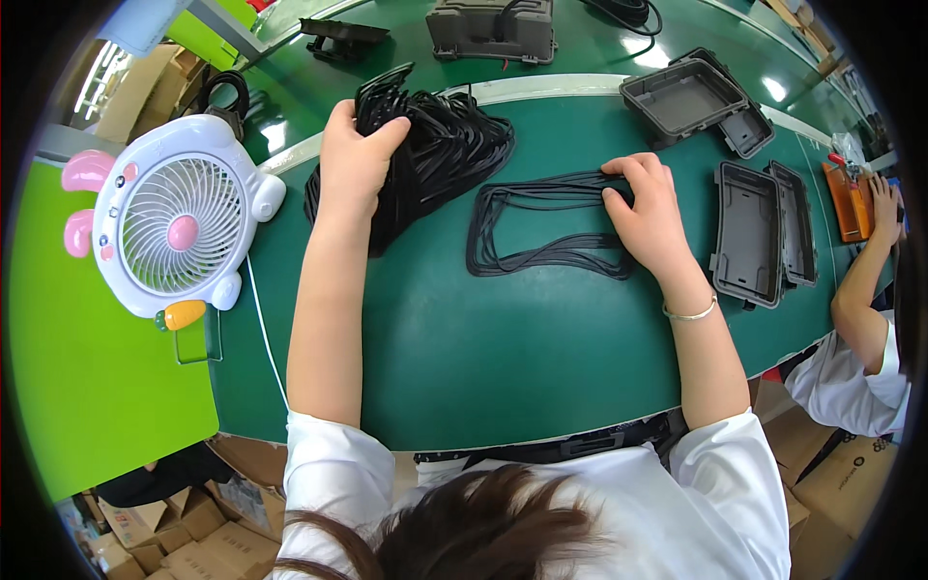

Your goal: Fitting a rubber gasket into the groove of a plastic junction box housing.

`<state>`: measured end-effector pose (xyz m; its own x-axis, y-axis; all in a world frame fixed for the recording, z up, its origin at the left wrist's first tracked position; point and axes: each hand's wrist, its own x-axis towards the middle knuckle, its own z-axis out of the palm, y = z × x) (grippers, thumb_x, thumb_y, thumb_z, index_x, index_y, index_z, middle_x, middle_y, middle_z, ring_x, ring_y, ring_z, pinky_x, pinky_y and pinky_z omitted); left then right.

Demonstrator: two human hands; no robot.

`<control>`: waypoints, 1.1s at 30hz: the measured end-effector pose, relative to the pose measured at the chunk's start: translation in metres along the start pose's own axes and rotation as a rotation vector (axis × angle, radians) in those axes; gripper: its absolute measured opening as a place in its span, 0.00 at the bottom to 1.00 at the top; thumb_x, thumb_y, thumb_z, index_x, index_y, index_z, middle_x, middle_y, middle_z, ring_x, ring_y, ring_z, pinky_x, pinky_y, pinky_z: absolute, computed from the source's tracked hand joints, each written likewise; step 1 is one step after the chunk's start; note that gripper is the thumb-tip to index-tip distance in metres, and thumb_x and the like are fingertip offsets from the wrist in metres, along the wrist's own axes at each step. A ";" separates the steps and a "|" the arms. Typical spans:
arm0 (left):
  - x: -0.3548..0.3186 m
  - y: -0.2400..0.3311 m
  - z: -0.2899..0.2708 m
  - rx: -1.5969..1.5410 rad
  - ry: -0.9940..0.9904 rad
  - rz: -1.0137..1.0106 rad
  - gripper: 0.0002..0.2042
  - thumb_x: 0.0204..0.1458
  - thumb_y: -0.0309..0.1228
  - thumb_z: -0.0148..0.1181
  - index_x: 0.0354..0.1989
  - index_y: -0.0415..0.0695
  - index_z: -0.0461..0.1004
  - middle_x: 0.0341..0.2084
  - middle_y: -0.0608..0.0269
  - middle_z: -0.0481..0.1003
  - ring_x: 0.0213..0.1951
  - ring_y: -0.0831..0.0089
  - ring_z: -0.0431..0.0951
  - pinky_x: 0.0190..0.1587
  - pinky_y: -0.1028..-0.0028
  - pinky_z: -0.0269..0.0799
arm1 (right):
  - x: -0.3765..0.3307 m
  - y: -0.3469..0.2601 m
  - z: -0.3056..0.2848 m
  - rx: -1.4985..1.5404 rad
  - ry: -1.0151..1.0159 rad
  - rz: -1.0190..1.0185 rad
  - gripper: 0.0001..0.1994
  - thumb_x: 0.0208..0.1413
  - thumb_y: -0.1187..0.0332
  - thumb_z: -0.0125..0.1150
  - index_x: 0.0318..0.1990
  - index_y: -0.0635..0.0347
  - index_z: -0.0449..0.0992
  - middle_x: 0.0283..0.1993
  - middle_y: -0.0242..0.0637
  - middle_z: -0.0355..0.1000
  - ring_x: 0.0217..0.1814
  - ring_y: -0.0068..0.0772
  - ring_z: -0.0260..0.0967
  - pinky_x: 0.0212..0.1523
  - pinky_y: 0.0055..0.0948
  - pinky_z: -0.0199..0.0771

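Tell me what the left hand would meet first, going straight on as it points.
Beyond the black cable bundle in its grip, the left hand would likely reach the pale strip first, then perhaps the dark lid-like part; height and depth are unclear.

- Right of the fan (184, 232), black cables (435, 145) hide most fingers of the left hand (350, 164).
- Farther right of the fan, the right hand (648, 208) covers a cable loop's (486, 227) right end.
- Far right of the fan, the rim crops a co-worker (846, 377).
- Up and right of the fan, a grey box (493, 29) is cropped.
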<state>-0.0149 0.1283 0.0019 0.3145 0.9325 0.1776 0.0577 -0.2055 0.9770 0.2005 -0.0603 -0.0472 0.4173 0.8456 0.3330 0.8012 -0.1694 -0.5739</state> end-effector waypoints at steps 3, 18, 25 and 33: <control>-0.005 0.011 0.000 0.038 0.002 -0.057 0.16 0.42 0.22 0.62 0.39 0.31 0.66 0.29 0.60 0.73 0.30 0.77 0.72 0.33 0.79 0.68 | -0.001 0.000 0.001 0.002 0.010 -0.015 0.11 0.44 0.72 0.56 0.38 0.60 0.73 0.42 0.40 0.65 0.47 0.44 0.61 0.49 0.37 0.63; -0.012 0.021 -0.012 0.293 -0.080 0.269 0.08 0.50 0.30 0.55 0.30 0.36 0.68 0.26 0.56 0.71 0.30 0.67 0.73 0.33 0.71 0.69 | 0.004 -0.017 -0.004 0.038 0.128 -0.098 0.12 0.44 0.79 0.54 0.39 0.66 0.70 0.41 0.46 0.65 0.45 0.47 0.64 0.48 0.35 0.65; -0.089 0.136 -0.113 -0.727 -0.096 0.673 0.08 0.54 0.25 0.44 0.38 0.36 0.68 0.33 0.53 0.70 0.31 0.67 0.70 0.36 0.71 0.67 | 0.068 -0.069 -0.001 0.184 -0.014 -0.157 0.11 0.45 0.79 0.54 0.40 0.64 0.71 0.40 0.41 0.67 0.44 0.38 0.66 0.43 0.30 0.68; -0.134 0.172 -0.152 -0.711 -0.327 0.484 0.07 0.56 0.32 0.51 0.35 0.42 0.64 0.24 0.57 0.71 0.23 0.63 0.74 0.31 0.70 0.76 | 0.259 -0.105 0.136 -0.040 0.090 -0.306 0.19 0.45 0.65 0.58 0.46 0.63 0.69 0.44 0.50 0.65 0.47 0.50 0.66 0.48 0.39 0.67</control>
<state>-0.1912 0.0131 0.1641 0.4104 0.6397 0.6498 -0.7125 -0.2198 0.6664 0.1656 0.2452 -0.0024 0.1887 0.8125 0.5515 0.9111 0.0647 -0.4071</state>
